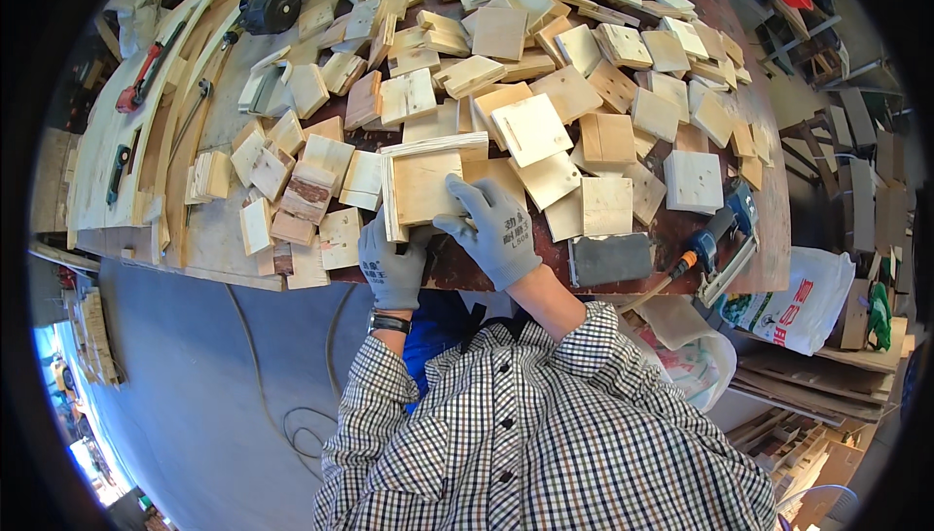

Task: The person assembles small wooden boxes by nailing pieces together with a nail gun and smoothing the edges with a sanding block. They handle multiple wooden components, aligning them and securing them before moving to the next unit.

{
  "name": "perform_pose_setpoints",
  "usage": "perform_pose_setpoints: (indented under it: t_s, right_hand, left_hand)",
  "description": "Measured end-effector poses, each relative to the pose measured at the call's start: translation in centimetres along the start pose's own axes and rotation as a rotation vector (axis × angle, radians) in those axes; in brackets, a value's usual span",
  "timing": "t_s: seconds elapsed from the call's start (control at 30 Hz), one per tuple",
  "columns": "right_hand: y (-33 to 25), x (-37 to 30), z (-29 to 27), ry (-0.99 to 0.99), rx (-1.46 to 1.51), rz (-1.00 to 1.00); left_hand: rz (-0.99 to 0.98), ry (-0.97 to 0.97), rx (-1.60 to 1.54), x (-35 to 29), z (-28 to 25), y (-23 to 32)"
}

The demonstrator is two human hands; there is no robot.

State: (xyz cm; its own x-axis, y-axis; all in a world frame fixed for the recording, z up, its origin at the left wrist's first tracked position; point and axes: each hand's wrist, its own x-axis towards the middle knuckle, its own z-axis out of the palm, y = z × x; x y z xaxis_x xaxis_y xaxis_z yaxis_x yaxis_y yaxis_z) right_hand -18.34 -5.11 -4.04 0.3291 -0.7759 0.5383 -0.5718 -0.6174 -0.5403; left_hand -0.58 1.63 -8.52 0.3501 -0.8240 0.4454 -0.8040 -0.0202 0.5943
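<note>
One red tool (147, 72) lies at 10 o'clock from the wooden piece (426, 189), on the left side of the table (773, 230), and a dark power tool (272, 6) lies at 11 o'clock. Next comes the left hand (391, 264), in a grey glove, at 7 o'clock from the piece: its forearm rises almost straight, with a dark watch (389, 322) at the wrist, and the hand holds the lower left corner, its fingertips partly hidden. The piece is at the front edge of the table, a square panel with boards along its top and left sides; both hands are close together, clamped on it. The right hand (498, 231), also in grey glove, is at 4 o'clock; its forearm slants toward 11 o'clock, with finger and thumb spread on the panel. A heap of wooden blocks (501, 33) spreads from 9 through 12 to 3 o'clock; farthest right, at 3 o'clock, rests a blue tool (744, 208).
</note>
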Motion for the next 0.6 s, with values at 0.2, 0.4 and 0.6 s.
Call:
perform_pose_setpoints:
  t_s: [0.2, 0.4, 0.6]
  right_hand:
    - [-1.2, 0.6, -2.8, -0.035, -0.140, -0.008]
    - [1.8, 0.3, -13.9, 0.022, -0.229, 0.248]
    - [4.7, -1.8, -22.3, 0.232, -0.352, 0.309]
  left_hand:
    - [0.014, -0.030, 0.033, -0.2, -0.2, -0.7]
    - [0.050, 0.076, -0.138, 0.3, -1.4, 2.1]
    - [0.307, -0.056, 0.169, 3.3, -4.3, 5.7]
